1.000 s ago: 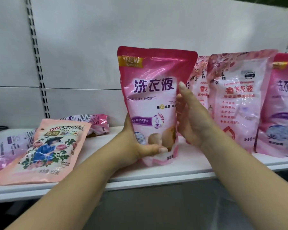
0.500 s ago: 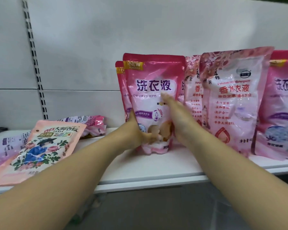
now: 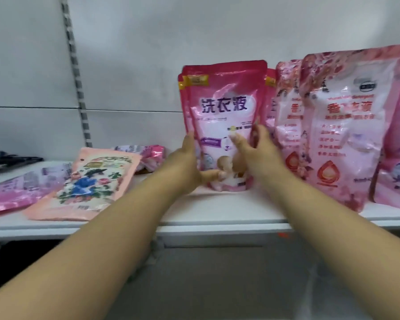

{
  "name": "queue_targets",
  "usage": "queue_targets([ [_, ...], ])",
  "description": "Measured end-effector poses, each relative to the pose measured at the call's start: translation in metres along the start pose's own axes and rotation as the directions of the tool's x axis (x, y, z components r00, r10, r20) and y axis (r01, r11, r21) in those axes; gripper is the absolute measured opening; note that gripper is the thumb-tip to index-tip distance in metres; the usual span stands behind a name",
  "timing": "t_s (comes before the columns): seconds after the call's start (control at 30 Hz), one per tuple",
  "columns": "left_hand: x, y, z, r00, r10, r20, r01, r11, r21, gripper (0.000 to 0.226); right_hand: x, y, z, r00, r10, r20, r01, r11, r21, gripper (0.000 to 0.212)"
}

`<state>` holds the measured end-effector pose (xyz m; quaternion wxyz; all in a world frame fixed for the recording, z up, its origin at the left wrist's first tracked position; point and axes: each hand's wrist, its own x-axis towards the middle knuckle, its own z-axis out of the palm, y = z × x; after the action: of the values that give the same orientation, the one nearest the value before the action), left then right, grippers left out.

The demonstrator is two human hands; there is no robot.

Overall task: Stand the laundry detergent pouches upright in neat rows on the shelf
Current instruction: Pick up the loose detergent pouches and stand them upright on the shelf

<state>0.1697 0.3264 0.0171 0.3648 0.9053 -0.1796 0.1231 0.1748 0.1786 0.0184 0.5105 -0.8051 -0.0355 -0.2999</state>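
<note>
While the left hand [image 3: 187, 166] grips the pouch [image 3: 224, 116] (upright), right fingers [image 3: 239, 144] touch it.

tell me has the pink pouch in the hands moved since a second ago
Yes. The pink pouch has gone back and down: it was held up off the shelf, and now stands on it against the pouches behind.

White panelled back wall [image 3: 217, 31], horizontal seam midway. Slotted metal upright [image 3: 75, 72] at left. White shelf board [image 3: 217, 215] across near edge. Grey floor [image 3: 217, 285] below. Even, diffuse lighting.
</note>
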Motion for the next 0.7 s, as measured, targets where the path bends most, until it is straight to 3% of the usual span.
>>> queue_targets([
  [0.13, -0.054, -0.024, -0.052, 0.953, 0.136, -0.269, -0.065, 0.965, 0.256, 0.067, -0.028, -0.022, 0.001, 0.939, -0.339, -0.055, 0.299, 0.884, -0.359, 0.071],
  [0.2, -0.069, -0.048, -0.073, 0.92, 0.128, -0.369, -0.002, 0.947, 0.321, 0.057, -0.041, -0.036, 0.015, 0.908, -0.417, -0.047, 0.378, 0.862, -0.337, 0.065],
  [0.3, -0.071, -0.078, -0.093, 0.885, -0.001, -0.466, 0.166, 0.935, 0.313, 0.055, -0.044, -0.057, 0.062, 0.92, -0.344, 0.189, 0.386, 0.878, -0.282, 0.052],
  [0.37, -0.07, -0.089, -0.096, 0.883, -0.092, -0.461, 0.258, 0.914, 0.313, 0.061, -0.039, -0.071, 0.097, 0.917, -0.152, 0.37, 0.281, 0.903, -0.326, 0.054],
  [0.43, -0.07, -0.099, -0.089, 0.892, -0.168, -0.42, 0.332, 0.874, 0.354, 0.067, -0.029, -0.076, 0.128, 0.887, 0.074, 0.456, 0.082, 0.946, -0.313, 0.057],
  [0.5, -0.074, -0.107, -0.081, 0.899, -0.199, -0.389, 0.361, 0.841, 0.403, 0.068, -0.024, -0.074, 0.149, 0.804, 0.258, 0.536, -0.25, 0.964, -0.089, 0.051],
  [0.57, -0.075, -0.112, -0.079, 0.901, -0.185, -0.393, 0.35, 0.843, 0.407, 0.069, -0.025, -0.071, 0.158, 0.719, 0.313, 0.62, -0.505, 0.848, 0.157, 0.024],
  [0.7, -0.079, -0.107, -0.08, 0.898, -0.142, -0.416, 0.262, 0.933, 0.247, 0.074, -0.028, -0.078, 0.154, 0.774, 0.246, 0.583, -0.542, 0.734, 0.409, 0.002],
])
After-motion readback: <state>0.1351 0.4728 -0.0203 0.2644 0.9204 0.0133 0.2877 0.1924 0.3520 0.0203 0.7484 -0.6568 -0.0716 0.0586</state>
